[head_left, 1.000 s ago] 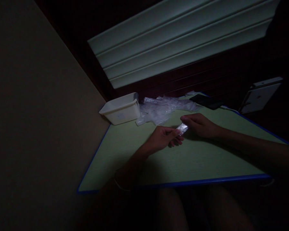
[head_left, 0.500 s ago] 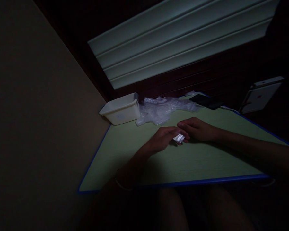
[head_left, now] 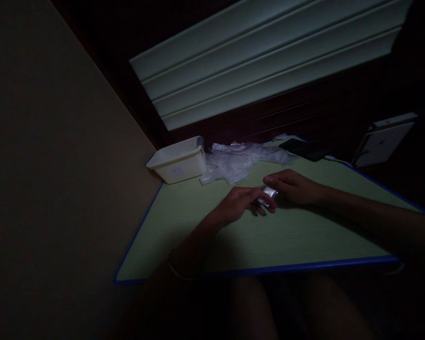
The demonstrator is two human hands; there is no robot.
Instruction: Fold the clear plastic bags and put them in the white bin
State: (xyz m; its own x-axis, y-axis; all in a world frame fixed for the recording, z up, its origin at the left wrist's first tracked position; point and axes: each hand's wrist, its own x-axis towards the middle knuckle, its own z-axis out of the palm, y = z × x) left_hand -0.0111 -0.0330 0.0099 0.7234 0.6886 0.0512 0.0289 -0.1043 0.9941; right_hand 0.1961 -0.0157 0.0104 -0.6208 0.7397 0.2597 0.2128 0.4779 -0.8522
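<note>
A small shiny clear plastic packet [head_left: 269,191] is held between my two hands, above the middle of the green table. My left hand [head_left: 242,202] has its thumb and fingers closed on the packet's lower left part. From the right, my right hand [head_left: 292,185] pinches the packet's upper right side, its fingers curled and partly hidden. Past the hands lies a loose pile of clear plastic bags [head_left: 233,163]. What the packet contains is too dark to tell.
At the table's back left corner stands a white plastic bin [head_left: 179,167]. A dark flat object [head_left: 302,149] lies at the back right, with a white cable beside it. The green table [head_left: 205,245] has a blue edge. A white box [head_left: 382,144] is beyond its right side.
My right hand has shifted slightly up and to the right. More of the packet now shows between the hands, and the fingers of my left hand are a little more spread.
</note>
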